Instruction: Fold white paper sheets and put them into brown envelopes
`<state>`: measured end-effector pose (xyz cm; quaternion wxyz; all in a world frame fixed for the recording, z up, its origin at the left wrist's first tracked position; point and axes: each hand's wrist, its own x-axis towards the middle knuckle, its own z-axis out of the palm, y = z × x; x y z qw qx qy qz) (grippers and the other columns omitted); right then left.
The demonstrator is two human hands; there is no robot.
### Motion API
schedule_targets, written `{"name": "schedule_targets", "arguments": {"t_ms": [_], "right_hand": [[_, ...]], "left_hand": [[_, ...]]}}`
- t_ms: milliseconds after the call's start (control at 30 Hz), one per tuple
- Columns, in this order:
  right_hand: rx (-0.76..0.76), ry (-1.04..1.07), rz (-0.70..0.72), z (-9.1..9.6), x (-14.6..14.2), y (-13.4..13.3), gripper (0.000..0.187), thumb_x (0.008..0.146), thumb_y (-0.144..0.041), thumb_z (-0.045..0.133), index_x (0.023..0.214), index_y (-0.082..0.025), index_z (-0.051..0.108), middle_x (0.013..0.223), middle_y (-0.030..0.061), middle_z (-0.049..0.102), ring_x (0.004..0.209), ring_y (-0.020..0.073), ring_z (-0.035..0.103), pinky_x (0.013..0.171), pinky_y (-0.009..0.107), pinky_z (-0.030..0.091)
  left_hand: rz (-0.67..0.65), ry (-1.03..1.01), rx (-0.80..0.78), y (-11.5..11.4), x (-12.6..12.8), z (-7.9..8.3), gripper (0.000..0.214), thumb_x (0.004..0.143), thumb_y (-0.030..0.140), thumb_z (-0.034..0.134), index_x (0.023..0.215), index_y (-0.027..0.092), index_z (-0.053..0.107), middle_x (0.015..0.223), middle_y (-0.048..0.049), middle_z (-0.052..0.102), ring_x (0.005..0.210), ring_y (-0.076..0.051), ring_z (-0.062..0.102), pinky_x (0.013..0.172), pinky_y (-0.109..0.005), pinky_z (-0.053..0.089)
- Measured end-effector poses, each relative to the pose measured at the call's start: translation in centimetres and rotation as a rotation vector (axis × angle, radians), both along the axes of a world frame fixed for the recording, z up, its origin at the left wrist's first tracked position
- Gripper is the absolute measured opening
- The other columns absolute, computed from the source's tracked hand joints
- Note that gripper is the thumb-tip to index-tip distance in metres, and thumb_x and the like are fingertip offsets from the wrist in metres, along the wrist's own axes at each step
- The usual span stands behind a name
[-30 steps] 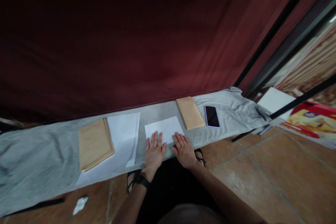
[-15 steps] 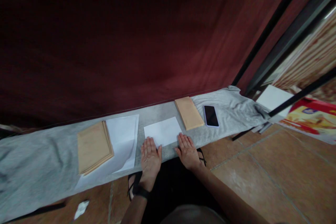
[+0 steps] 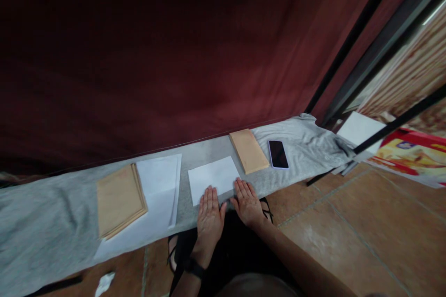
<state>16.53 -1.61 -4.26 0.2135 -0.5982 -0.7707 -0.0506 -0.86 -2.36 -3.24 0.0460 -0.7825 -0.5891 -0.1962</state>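
A white sheet of paper [image 3: 213,174], apparently folded, lies flat on the narrow cloth-covered surface in front of me. My left hand [image 3: 210,211] rests flat on its near edge, fingers stretched out and pointing away from me. At the sheet's near right corner lies my right hand [image 3: 247,199], also flat with straight fingers. Just beyond the sheet on the right sits a brown envelope stack [image 3: 249,151]. To the left, larger white sheets [image 3: 158,195] lie partly under a second pile of brown envelopes [image 3: 120,199].
A phone [image 3: 278,154] with a dark screen lies right of the envelopes. Grey cloth [image 3: 52,218] covers the narrow surface. A dark red curtain [image 3: 191,79] hangs behind it. Black metal bars [image 3: 348,46] and a red and yellow box [image 3: 411,153] are at right.
My left hand has slid right along the sheet's near edge, closer to my right hand. My right hand has hardly moved. The view has shifted slightly.
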Motion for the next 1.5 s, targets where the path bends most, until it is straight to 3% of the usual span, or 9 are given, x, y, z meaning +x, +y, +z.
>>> {"name": "schedule_targets", "arguments": {"t_ms": [133,300,400,567,867,1100,1300,1400,1500], "right_hand": [[-0.022,0.034,0.008,1.1,-0.6,0.4,0.058,0.103,-0.037,0.044,0.153,-0.009,0.037,0.153,0.0165,0.045,0.143,0.0275,0.041,0.119,0.047,0.030],[-0.076,0.057,0.231,2.9,-2.7,1.4,0.048,0.104,-0.038,0.042,0.149,-0.020,0.047,0.156,0.0068,0.043,0.143,0.0228,0.040,0.119,0.043,0.031],[-0.103,0.075,0.278,2.8,-3.9,1.9,0.047,0.105,-0.038,0.040,0.147,-0.019,0.048,0.153,0.0059,0.047,0.141,0.0208,0.043,0.120,0.041,0.031],[-0.067,0.058,0.217,1.8,-3.8,2.0,0.050,0.104,-0.041,0.044,0.147,-0.016,0.048,0.152,0.0089,0.048,0.140,0.0215,0.044,0.119,0.042,0.032],[-0.014,0.014,0.044,1.0,-0.6,1.5,0.056,0.104,-0.036,0.041,0.152,-0.007,0.038,0.153,0.0160,0.045,0.142,0.0251,0.042,0.119,0.043,0.032],[-0.034,0.035,-0.052,0.6,0.7,1.2,0.055,0.104,-0.038,0.039,0.149,-0.005,0.042,0.149,0.0189,0.049,0.141,0.0288,0.043,0.116,0.048,0.034],[-0.061,0.072,0.008,2.4,-0.3,2.5,0.050,0.105,-0.034,0.037,0.146,-0.008,0.048,0.151,0.0145,0.047,0.142,0.0263,0.041,0.118,0.045,0.032],[-0.088,0.093,0.111,3.3,-1.7,4.0,0.047,0.106,-0.033,0.036,0.146,-0.014,0.049,0.152,0.0099,0.048,0.142,0.0235,0.042,0.118,0.043,0.034],[-0.130,0.089,0.213,3.7,-2.9,5.5,0.044,0.106,-0.032,0.037,0.144,-0.017,0.052,0.150,0.0086,0.051,0.141,0.0211,0.044,0.118,0.042,0.034]], "left_hand": [[0.045,-0.010,0.003,-0.5,-1.5,0.2,0.064,0.101,0.037,0.036,0.157,0.009,0.022,0.157,-0.0216,0.037,0.147,-0.030,0.034,0.117,-0.053,0.037],[0.027,0.040,-0.011,-0.5,-1.2,0.6,0.058,0.099,0.026,0.034,0.155,0.014,0.030,0.158,-0.0156,0.038,0.150,-0.031,0.026,0.119,-0.055,0.033],[-0.015,0.071,-0.028,-0.1,-0.9,0.5,0.057,0.097,0.017,0.030,0.154,0.012,0.034,0.156,-0.0135,0.043,0.150,-0.028,0.028,0.120,-0.052,0.033],[-0.017,0.046,-0.012,0.0,-1.3,0.0,0.059,0.098,0.021,0.032,0.156,0.012,0.026,0.157,-0.0160,0.040,0.149,-0.027,0.031,0.119,-0.051,0.034],[0.109,0.018,0.035,-1.0,-2.6,0.4,0.063,0.101,0.030,0.031,0.158,0.008,0.016,0.155,-0.0235,0.040,0.147,-0.032,0.034,0.116,-0.054,0.039],[0.199,0.009,-0.038,-1.5,-3.2,1.0,0.059,0.100,0.028,0.032,0.152,0.000,0.030,0.156,-0.0263,0.036,0.148,-0.034,0.031,0.119,-0.056,0.033],[0.109,0.017,-0.035,0.8,-1.6,2.1,0.057,0.099,0.024,0.030,0.153,0.004,0.032,0.159,-0.0194,0.034,0.151,-0.028,0.024,0.123,-0.051,0.027],[-0.015,0.020,-0.078,2.8,-0.4,1.8,0.056,0.099,0.022,0.028,0.152,0.007,0.034,0.158,-0.0161,0.039,0.151,-0.025,0.026,0.122,-0.048,0.030],[-0.037,0.038,-0.134,4.5,0.1,1.1,0.055,0.098,0.020,0.026,0.149,0.003,0.039,0.155,-0.0184,0.044,0.150,-0.025,0.028,0.121,-0.047,0.032]]}}
